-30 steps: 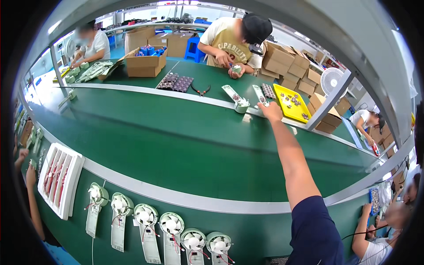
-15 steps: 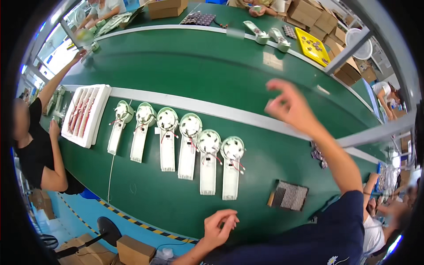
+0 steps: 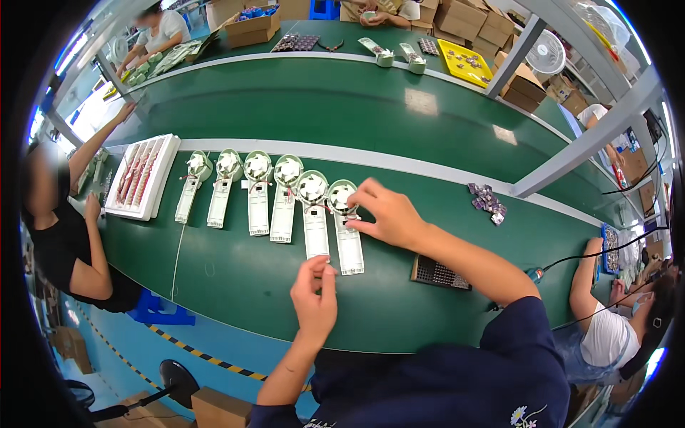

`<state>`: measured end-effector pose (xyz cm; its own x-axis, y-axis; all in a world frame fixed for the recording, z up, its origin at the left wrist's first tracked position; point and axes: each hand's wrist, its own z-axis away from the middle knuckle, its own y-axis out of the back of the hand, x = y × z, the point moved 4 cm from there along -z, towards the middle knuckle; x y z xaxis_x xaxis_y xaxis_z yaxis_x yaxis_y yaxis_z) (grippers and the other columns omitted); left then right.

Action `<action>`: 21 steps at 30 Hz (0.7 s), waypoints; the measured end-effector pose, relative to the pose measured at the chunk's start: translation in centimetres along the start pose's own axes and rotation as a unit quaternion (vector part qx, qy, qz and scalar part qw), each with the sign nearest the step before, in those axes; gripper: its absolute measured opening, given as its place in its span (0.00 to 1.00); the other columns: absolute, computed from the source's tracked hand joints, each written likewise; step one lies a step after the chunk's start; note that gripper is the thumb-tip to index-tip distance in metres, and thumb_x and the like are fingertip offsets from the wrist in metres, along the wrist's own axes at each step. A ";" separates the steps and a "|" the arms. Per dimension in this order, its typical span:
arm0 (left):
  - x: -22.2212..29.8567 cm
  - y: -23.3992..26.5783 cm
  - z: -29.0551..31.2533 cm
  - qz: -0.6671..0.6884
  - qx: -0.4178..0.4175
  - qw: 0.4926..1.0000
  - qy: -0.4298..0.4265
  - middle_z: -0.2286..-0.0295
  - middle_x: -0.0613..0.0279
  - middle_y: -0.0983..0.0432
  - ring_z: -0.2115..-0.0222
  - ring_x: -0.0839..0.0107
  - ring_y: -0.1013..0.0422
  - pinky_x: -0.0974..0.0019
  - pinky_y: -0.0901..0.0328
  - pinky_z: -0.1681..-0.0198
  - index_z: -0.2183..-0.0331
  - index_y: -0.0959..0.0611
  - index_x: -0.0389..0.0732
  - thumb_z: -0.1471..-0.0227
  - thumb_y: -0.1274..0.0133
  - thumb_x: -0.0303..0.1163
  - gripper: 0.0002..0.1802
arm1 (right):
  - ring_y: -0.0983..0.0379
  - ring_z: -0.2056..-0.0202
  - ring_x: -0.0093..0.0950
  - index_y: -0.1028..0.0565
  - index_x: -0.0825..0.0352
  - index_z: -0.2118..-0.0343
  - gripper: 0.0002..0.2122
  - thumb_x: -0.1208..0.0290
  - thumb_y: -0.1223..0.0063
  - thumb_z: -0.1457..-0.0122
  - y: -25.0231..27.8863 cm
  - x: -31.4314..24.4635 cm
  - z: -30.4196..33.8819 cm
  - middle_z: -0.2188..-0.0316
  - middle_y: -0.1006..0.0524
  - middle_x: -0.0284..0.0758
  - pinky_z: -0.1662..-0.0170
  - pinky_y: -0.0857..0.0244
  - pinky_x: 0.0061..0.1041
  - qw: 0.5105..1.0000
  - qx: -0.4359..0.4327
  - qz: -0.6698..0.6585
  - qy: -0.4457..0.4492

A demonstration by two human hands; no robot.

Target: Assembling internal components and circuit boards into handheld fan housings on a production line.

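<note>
right hand (image 3: 389,214) fingers curled, pinching rightmost fan unit (image 3: 345,223); left hand (image 3: 314,292) fingertips together at its base.

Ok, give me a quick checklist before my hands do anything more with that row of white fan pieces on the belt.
1. Right hand on the rightmost fan unit: ok, fingers touch its round head.
2. Left hand by the neighbouring fan unit: ok, fingertips at its handle end.
3. Six units lie side by side on the green belt: ok.
4. Left hand holds a part: cannot tell.
5. Black grid tray within reach of the right arm: ok.
</note>
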<state>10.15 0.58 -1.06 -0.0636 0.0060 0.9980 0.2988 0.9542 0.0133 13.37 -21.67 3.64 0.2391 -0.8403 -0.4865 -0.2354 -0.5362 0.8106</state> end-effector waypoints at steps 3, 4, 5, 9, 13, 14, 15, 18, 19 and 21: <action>1.2 -0.3 -1.9 -0.121 -0.014 0.992 -0.045 0.67 0.62 0.24 0.69 0.77 0.28 0.72 0.30 0.68 0.50 0.22 0.32 0.37 0.47 0.24 0.14 | 0.22 0.66 0.36 0.20 0.62 0.63 0.08 0.67 0.35 0.42 -0.7 0.9 0.8 0.66 0.20 0.34 0.65 0.27 0.33 0.997 0.009 -0.038 0.063; 1.7 -0.7 -2.5 -0.163 -0.022 0.984 -0.074 0.67 0.62 0.24 0.68 0.76 0.28 0.71 0.29 0.67 0.50 0.22 0.33 0.37 0.46 0.24 0.14 | 0.21 0.67 0.36 0.20 0.62 0.65 0.06 0.67 0.37 0.40 -0.6 1.0 0.7 0.68 0.20 0.34 0.65 0.27 0.33 0.995 0.027 -0.043 0.082; 2.4 -1.1 -2.8 -0.169 -0.031 0.982 -0.077 0.65 0.60 0.24 0.67 0.74 0.27 0.69 0.28 0.66 0.50 0.21 0.34 0.39 0.46 0.23 0.15 | 0.21 0.67 0.37 0.20 0.63 0.65 0.06 0.67 0.37 0.40 -0.8 1.1 1.0 0.68 0.20 0.35 0.64 0.27 0.34 0.996 0.030 -0.059 0.056; 2.9 -2.4 -2.3 -0.219 -0.091 0.970 -0.054 0.53 0.53 0.32 0.59 0.65 0.29 0.66 0.27 0.59 0.44 0.22 0.39 0.40 0.43 0.24 0.23 | 0.22 0.66 0.35 0.20 0.63 0.65 0.06 0.68 0.37 0.41 0.0 -1.5 3.3 0.70 0.20 0.34 0.65 0.27 0.34 0.994 0.067 -0.059 0.058; 2.7 -4.6 -0.7 -0.151 -0.139 0.978 0.033 0.45 0.51 0.37 0.53 0.60 0.30 0.60 0.28 0.53 0.45 0.20 0.42 0.42 0.41 0.25 0.23 | 0.23 0.64 0.33 0.19 0.62 0.64 0.05 0.69 0.38 0.41 1.3 -2.9 7.6 0.69 0.22 0.30 0.63 0.27 0.32 0.993 0.051 -0.095 0.047; 2.3 -4.9 -0.4 -0.152 -0.145 0.977 0.033 0.45 0.51 0.37 0.53 0.60 0.30 0.60 0.28 0.53 0.45 0.20 0.42 0.42 0.41 0.25 0.23 | 0.23 0.64 0.33 0.19 0.62 0.64 0.05 0.69 0.38 0.41 1.3 -2.9 8.2 0.69 0.22 0.30 0.63 0.27 0.32 0.993 0.055 -0.093 0.042; 1.9 -4.8 0.1 -0.165 -0.131 0.978 0.006 0.42 0.51 0.39 0.50 0.58 0.32 0.58 0.31 0.50 0.49 0.17 0.41 0.44 0.40 0.25 0.20 | 0.23 0.63 0.33 0.19 0.62 0.63 0.05 0.69 0.38 0.41 1.1 -3.1 8.7 0.68 0.22 0.30 0.63 0.27 0.33 0.991 0.039 -0.125 0.040; 1.1 -4.8 0.8 -0.192 -0.100 0.975 -0.049 0.37 0.50 0.41 0.43 0.53 0.37 0.53 0.36 0.44 0.57 0.12 0.40 0.48 0.37 0.23 0.14 | 0.24 0.61 0.33 0.18 0.61 0.62 0.06 0.69 0.38 0.40 0.9 -2.9 9.7 0.65 0.22 0.30 0.62 0.27 0.33 0.981 0.000 -0.192 0.015; 1.1 -5.1 0.9 -0.195 -0.100 0.973 -0.069 0.36 0.51 0.42 0.42 0.53 0.37 0.53 0.36 0.44 0.59 0.12 0.40 0.50 0.37 0.23 0.13 | 0.24 0.61 0.33 0.18 0.61 0.61 0.06 0.69 0.38 0.40 1.1 -2.8 10.0 0.65 0.22 0.30 0.62 0.27 0.33 0.978 -0.012 -0.210 0.011; 0.7 -5.6 0.7 -0.168 -0.109 0.977 -0.077 0.34 0.50 0.43 0.37 0.51 0.41 0.52 0.37 0.43 0.62 0.10 0.41 0.52 0.35 0.22 0.12 | 0.23 0.62 0.32 0.18 0.62 0.60 0.07 0.69 0.36 0.40 1.7 -2.4 10.1 0.64 0.21 0.31 0.61 0.27 0.31 0.970 -0.028 -0.240 0.011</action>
<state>7.74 -4.49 -0.44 -0.3295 -0.2351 0.9144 0.4320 0.8236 0.3674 2.90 -21.37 2.85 0.3287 -0.4933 -0.8054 -0.0411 -0.8594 0.5097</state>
